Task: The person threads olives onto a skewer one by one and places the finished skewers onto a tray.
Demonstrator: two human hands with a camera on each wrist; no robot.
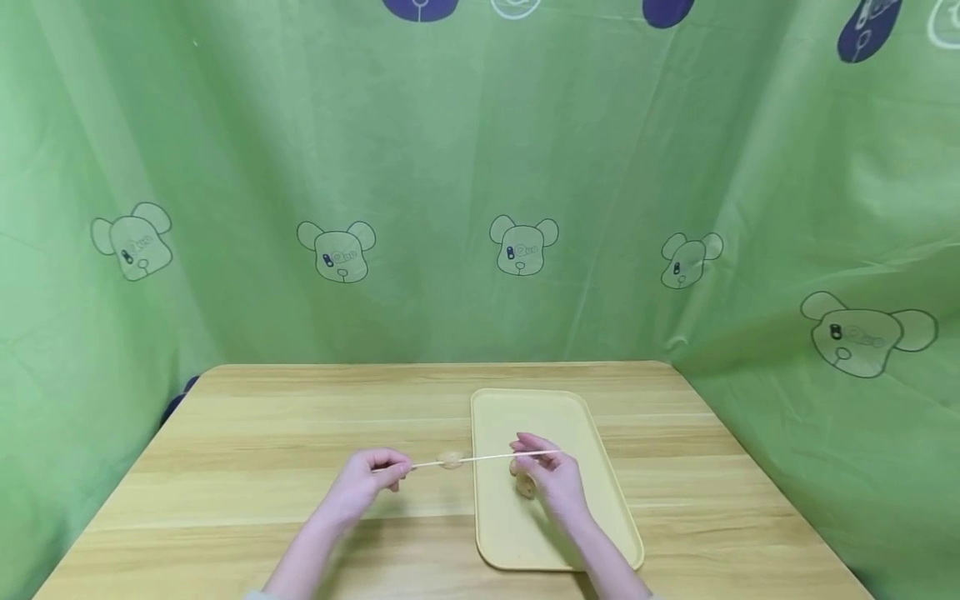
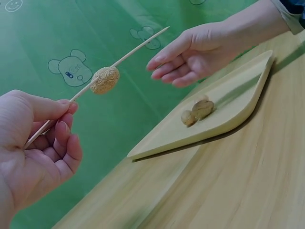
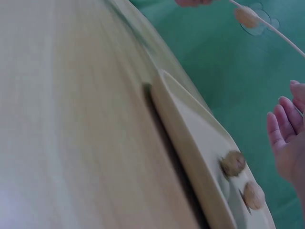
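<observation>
My left hand [image 2: 43, 138] pinches a thin wooden skewer [image 2: 138, 49] between thumb and fingers near its blunt end. Threaded partway along the skewer is a tan, wrinkled food ball [image 2: 105, 79], just beyond my left fingertips. The pointed end reaches out toward my right hand [image 2: 200, 55], whose loosely bent fingers hold nothing and stay apart from the tip in the left wrist view. From the head, the right hand [image 1: 551, 479] hovers above a cream tray [image 1: 525, 533]. Similar brown balls [image 3: 233, 163] lie on that tray below it.
The tray rests on the right half of a wooden table [image 1: 247, 467]. Green curtains [image 1: 420, 150] printed with bear heads hang behind the table and along both sides.
</observation>
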